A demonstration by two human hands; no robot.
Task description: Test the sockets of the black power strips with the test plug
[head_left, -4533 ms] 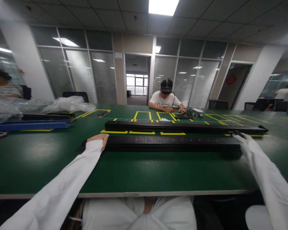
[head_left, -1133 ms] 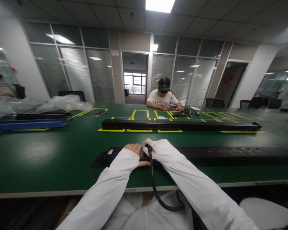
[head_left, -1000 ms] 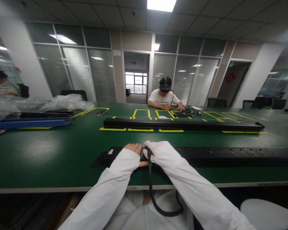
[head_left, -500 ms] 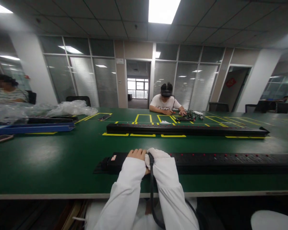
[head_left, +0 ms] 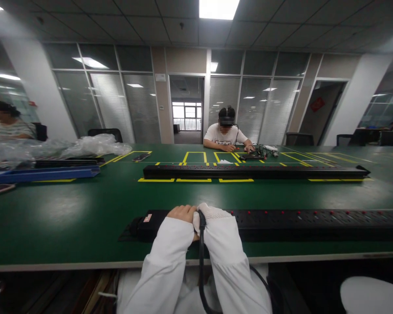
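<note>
A long black power strip [head_left: 265,224] with a row of red dots along its top lies across the near part of the green table. My left hand [head_left: 182,213], bare, is closed over the strip near its left end, fingers curled across the top. Pressed against it, my right hand [head_left: 211,212] wears a white knit glove and is closed around the end of a thick black cable [head_left: 201,257]. The cable hangs over the table edge toward my lap. My hands hide whatever lies beneath them. A small white label [head_left: 147,217] shows left of my left hand.
A second black power strip [head_left: 255,172] lies farther back, along yellow tape marks. Left are a blue channel [head_left: 46,173], clear plastic wrap [head_left: 94,146] and a phone [head_left: 0,190]. Across the table, a person [head_left: 225,133] sits by a tangle of cables [head_left: 263,151]; another sits far left.
The view has shifted slightly, with the near strip's left end and my hands a little farther left in the picture. Both hands keep the same grip.
</note>
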